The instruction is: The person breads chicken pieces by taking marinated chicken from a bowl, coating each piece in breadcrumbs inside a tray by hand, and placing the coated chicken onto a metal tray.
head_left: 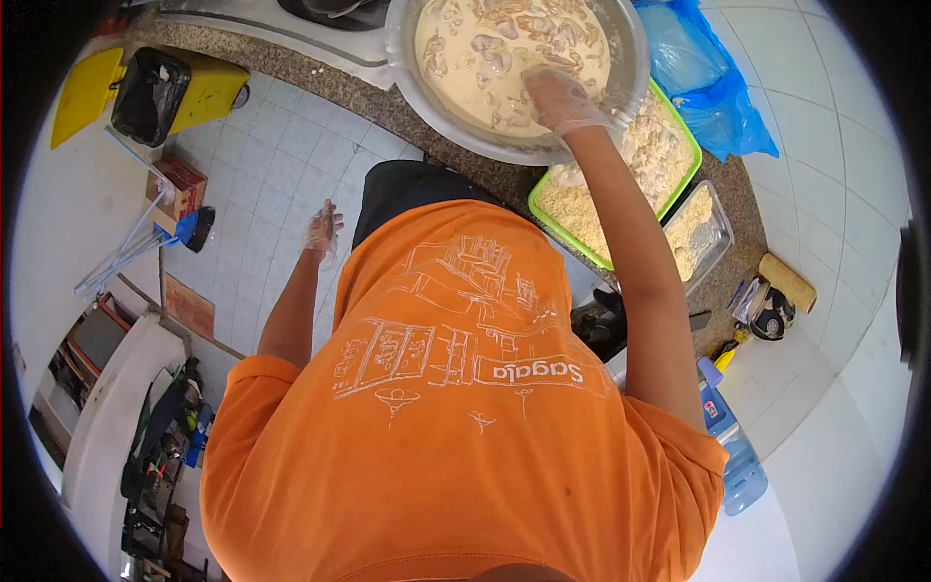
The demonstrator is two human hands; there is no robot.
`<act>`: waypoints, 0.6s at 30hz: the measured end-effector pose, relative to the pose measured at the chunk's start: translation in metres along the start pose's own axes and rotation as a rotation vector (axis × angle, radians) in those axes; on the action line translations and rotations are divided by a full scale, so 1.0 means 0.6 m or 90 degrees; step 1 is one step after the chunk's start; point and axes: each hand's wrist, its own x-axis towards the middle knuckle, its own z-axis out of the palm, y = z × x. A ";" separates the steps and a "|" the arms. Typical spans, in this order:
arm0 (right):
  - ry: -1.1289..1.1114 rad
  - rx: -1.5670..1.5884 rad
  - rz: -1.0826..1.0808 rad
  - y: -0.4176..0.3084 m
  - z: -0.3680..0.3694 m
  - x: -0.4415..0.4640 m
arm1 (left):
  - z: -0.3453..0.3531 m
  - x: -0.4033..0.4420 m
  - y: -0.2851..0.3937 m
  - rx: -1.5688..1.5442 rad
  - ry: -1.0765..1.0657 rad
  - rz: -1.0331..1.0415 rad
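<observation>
My right hand (564, 101), in a clear plastic glove, reaches over the near right side of a large metal bowl (401, 60). Its fingertips meet the pale, creamy batter (465, 95); whether they grip anything is hidden. Pieces of raw meat, apparently chicken (493, 55), lie in the batter. Under my right forearm is a green-rimmed tray (690, 171) of crumbly, flour-like coating (579, 211), with coated pieces towards its far end. My left hand (324, 231), also gloved, hangs out at my left side above the floor, fingers apart and holding nothing.
Right of the tray, a clear container (716, 233) holds more coating on the granite counter (742, 209). Blue plastic bags (722, 107) lie beyond the bowl. A stove edge (291, 37) is at upper left. A bin (150, 95) and a broom (199, 229) stand at left.
</observation>
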 end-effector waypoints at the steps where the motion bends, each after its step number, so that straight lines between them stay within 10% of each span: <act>1: -0.012 -0.007 -0.001 0.009 0.016 0.005 | -0.007 0.006 -0.013 -0.017 0.008 -0.006; 15: -0.020 0.148 0.165 0.031 -0.121 -0.079 | 0.012 0.014 0.002 0.002 -0.021 -0.030; 18: 0.019 0.453 0.288 0.071 -0.124 -0.155 | 0.028 0.013 0.040 0.013 -0.030 0.000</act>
